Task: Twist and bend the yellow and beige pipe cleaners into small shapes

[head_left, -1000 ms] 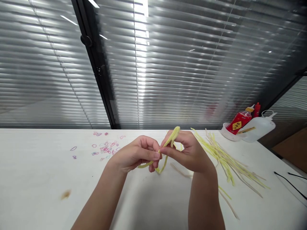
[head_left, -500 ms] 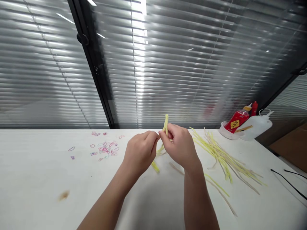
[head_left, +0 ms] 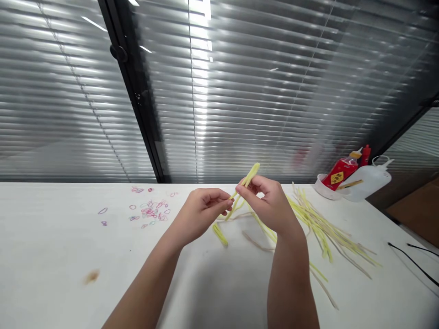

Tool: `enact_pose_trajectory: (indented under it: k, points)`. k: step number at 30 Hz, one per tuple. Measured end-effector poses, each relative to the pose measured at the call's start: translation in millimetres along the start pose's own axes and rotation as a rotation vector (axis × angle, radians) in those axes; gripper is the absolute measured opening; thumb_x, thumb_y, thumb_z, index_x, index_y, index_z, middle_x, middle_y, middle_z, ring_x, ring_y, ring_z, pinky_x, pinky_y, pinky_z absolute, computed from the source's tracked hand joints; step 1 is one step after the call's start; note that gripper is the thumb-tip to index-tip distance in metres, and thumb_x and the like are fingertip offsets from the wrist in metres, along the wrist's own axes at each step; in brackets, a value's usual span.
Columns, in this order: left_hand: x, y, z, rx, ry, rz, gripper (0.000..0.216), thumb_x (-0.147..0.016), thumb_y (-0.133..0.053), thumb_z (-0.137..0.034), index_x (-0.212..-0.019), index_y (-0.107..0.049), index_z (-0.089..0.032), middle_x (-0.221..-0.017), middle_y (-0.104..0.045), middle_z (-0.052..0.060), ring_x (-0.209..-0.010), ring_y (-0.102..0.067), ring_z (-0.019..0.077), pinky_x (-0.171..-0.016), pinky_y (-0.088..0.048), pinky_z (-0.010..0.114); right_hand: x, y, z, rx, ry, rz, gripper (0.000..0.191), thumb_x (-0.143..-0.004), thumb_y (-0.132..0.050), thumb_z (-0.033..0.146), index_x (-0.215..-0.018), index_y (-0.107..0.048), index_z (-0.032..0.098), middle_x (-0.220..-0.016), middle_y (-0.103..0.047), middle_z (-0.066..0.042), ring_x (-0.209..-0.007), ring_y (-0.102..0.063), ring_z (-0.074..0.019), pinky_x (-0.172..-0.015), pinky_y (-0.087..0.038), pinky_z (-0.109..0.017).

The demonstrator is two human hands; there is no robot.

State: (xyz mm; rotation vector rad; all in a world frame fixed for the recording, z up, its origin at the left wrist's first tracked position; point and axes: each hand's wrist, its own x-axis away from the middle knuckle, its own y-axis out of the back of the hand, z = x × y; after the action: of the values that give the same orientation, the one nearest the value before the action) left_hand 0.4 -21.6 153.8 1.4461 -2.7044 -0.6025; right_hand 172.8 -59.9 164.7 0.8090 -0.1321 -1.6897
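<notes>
Above the white table, my right hand (head_left: 269, 198) pinches a yellow pipe cleaner (head_left: 253, 171) whose bent loop sticks up past the fingertips. My left hand (head_left: 205, 211) is closed at the fingertips on a strand of the same pipe cleaner, just left of the right hand. Another end hangs down between the hands. Beneath them lies a short yellow pipe cleaner bundle (head_left: 220, 234). Loose beige strands (head_left: 255, 242) rest near my right wrist, partly hidden by the forearm.
Many small coloured elastic bands (head_left: 151, 212) are scattered at left. A pile of yellow and beige pipe cleaners (head_left: 324, 224) spreads at right. Behind it stand a white bowl (head_left: 325, 191), a red-labelled bottle (head_left: 339, 173) and a white squeeze bottle (head_left: 368, 180). Black cables (head_left: 411, 262) lie at far right.
My right hand has moved a little right, and the loop now leans right. My left fingers have opened out from a tighter grip, and more of the strands shows between the hands.
</notes>
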Motion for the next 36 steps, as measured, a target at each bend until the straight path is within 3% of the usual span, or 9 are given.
enact_pose_trajectory:
  k: [8, 10, 13, 16, 20, 24, 29, 36]
  points:
    - [1, -10, 0, -0.317, -0.103, -0.201, 0.021, -0.083, -0.052, -0.03, -0.073, -0.068, -0.021, -0.067, -0.066, 0.001, -0.065, -0.058, 0.0153, -0.058, -0.04, 0.025, 0, -20, 7, 0.369, 0.006, -0.266, 0.033, -0.081, -0.054, 0.028, -0.056, -0.033, 0.02, -0.053, -0.041, 0.004, -0.049, -0.03, -0.0102, -0.048, -0.021, -0.025]
    - [0, -11, 2, -0.32, -0.115, -0.238, 0.021, -0.082, -0.052, -0.031, -0.071, -0.068, -0.022, -0.064, -0.064, 0.0, -0.061, -0.055, 0.0145, -0.056, -0.038, 0.024, -2, -26, 7, 0.359, -0.014, -0.314, 0.033, -0.081, -0.052, 0.028, -0.056, -0.033, 0.02, -0.054, -0.042, 0.003, -0.048, -0.03, -0.0104, -0.047, -0.021, -0.025]
    - [0, -9, 3, -0.254, -0.118, -0.25, 0.023, -0.083, -0.052, -0.033, -0.069, -0.066, -0.022, -0.062, -0.062, -0.001, -0.06, -0.054, 0.0144, -0.055, -0.037, 0.024, -5, -30, 6, 0.197, -0.04, -0.279, 0.031, -0.083, -0.052, 0.031, -0.057, -0.039, 0.02, -0.055, -0.043, 0.003, -0.049, -0.033, -0.0103, -0.047, -0.026, -0.024]
    - [1, -3, 2, -0.141, -0.069, -0.166, 0.026, -0.085, -0.05, -0.036, -0.071, -0.066, -0.021, -0.068, -0.063, 0.0, -0.07, -0.058, 0.0164, -0.063, -0.042, 0.025, -5, -25, 4, 0.034, -0.061, -0.22, 0.029, -0.083, -0.054, 0.036, -0.06, -0.045, 0.02, -0.053, -0.04, 0.005, -0.047, -0.033, -0.0093, -0.045, -0.028, -0.023]
    - [1, 5, -4, 0.1, 0.02, 0.056, 0.027, -0.086, -0.05, -0.038, -0.083, -0.068, -0.018, -0.086, -0.067, 0.004, -0.089, -0.06, 0.0198, -0.08, -0.047, 0.031, -4, -19, 2, -0.086, -0.079, -0.208, 0.027, -0.082, -0.055, 0.039, -0.064, -0.05, 0.019, -0.054, -0.043, 0.003, -0.048, -0.035, -0.009, -0.045, -0.03, -0.023]
    - [1, 11, -10, 0.243, 0.05, 0.199, 0.025, -0.086, -0.051, -0.035, -0.085, -0.069, -0.017, -0.084, -0.065, 0.004, -0.083, -0.059, 0.0169, -0.082, -0.047, 0.032, -5, -19, 1, -0.149, -0.094, -0.185, 0.027, -0.082, -0.056, 0.039, -0.066, -0.051, 0.018, -0.056, -0.045, 0.003, -0.049, -0.037, -0.0088, -0.048, -0.032, -0.023]
    - [0, 16, -9, 0.323, 0.066, 0.242, 0.025, -0.085, -0.052, -0.034, -0.074, -0.066, -0.015, -0.072, -0.06, 0.003, -0.073, -0.055, 0.0144, -0.078, -0.045, 0.031, -5, -18, 1, -0.216, -0.128, -0.169, 0.026, -0.081, -0.059, 0.039, -0.067, -0.054, 0.018, -0.058, -0.045, 0.003, -0.05, -0.037, -0.0084, -0.047, -0.032, -0.023]
    - [-1, 17, -6, 0.352, 0.137, 0.229, 0.035, -0.082, -0.055, -0.041, -0.058, -0.058, -0.015, -0.063, -0.051, 0.001, -0.064, -0.052, 0.0127, -0.071, -0.046, 0.03, -5, -7, -1, -0.473, -0.164, 0.032, 0.025, -0.077, -0.064, 0.041, -0.086, -0.07, 0.018, -0.059, -0.052, 0.001, -0.054, -0.044, -0.0104, -0.052, -0.04, -0.025]
